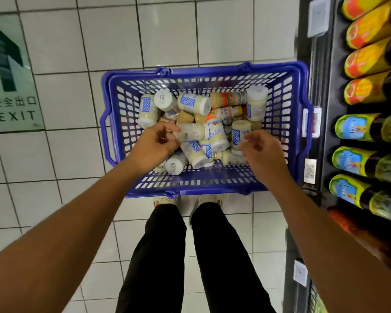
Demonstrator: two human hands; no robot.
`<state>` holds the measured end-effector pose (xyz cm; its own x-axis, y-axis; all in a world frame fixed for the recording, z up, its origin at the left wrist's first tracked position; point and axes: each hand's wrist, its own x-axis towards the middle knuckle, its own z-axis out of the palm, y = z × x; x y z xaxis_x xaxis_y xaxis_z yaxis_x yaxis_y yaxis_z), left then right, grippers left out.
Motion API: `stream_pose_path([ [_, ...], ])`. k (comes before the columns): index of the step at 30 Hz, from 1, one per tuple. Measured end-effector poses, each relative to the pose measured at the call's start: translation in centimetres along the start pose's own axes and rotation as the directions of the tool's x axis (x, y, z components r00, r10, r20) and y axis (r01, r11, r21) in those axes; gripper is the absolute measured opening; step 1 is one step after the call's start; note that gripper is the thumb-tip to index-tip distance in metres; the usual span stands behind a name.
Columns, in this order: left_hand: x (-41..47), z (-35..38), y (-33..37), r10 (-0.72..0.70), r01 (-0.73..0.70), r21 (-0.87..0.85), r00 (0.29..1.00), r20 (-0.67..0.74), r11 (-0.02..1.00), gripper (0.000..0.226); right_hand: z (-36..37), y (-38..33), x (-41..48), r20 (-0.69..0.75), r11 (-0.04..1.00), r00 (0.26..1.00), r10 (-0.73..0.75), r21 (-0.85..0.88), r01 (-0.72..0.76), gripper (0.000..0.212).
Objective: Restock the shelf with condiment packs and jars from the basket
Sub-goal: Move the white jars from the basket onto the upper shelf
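Note:
A blue plastic basket point(203, 184) sits on the tiled floor in front of my feet. It holds several pale jars with white lids and blue-checked labels, such as one lying in the middle point(201, 132), plus a few with orange labels point(226, 99). My left hand point(155, 144) hovers over the basket's left half, fingers apart and curled, fingertips close to the middle jar. My right hand point(261, 149) hovers over the right half, fingers spread, beside an upright jar point(239, 136). Neither hand holds anything.
A dark shelf unit point(321, 123) runs along the right, with price tags on its edge. It carries rows of bottles with yellow-orange labels point(368, 62) above and blue-green labels point(354, 129) below. A green EXIT floor sign point(11, 86) lies at the left.

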<state>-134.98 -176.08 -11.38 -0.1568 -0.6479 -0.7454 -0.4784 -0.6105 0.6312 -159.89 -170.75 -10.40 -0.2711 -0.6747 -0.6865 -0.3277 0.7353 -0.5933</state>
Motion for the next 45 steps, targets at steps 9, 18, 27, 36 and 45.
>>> stream_pose_path([
  [9,7.2,4.3,-7.4,0.132,-0.301,0.548,0.936,0.327,0.781,0.047,3.5,5.3,7.8,-0.111,0.978,0.987,0.114,-0.165,-0.131,0.042],
  [18,10.0,9.2,-9.5,0.190,-0.556,0.829,0.809,0.556,-0.061,0.058,5.5,5.9,12.7,-0.199,0.884,0.972,0.127,-0.422,-0.202,0.077],
  [27,10.3,10.3,-10.4,0.202,-0.541,0.837,0.814,0.545,-0.079,0.054,4.6,6.2,14.3,-0.108,0.815,0.983,0.148,-0.550,-0.183,0.100],
  [36,9.9,7.8,-9.0,0.208,-0.540,0.712,0.838,0.504,0.449,0.071,2.0,6.6,12.4,-0.121,0.898,0.980,0.158,-0.396,-0.194,0.064],
  [45,6.5,6.9,-8.1,0.122,-0.142,0.108,0.977,0.174,0.984,0.060,-0.1,6.8,7.6,-0.044,0.758,0.778,0.627,0.266,-0.596,0.052],
])
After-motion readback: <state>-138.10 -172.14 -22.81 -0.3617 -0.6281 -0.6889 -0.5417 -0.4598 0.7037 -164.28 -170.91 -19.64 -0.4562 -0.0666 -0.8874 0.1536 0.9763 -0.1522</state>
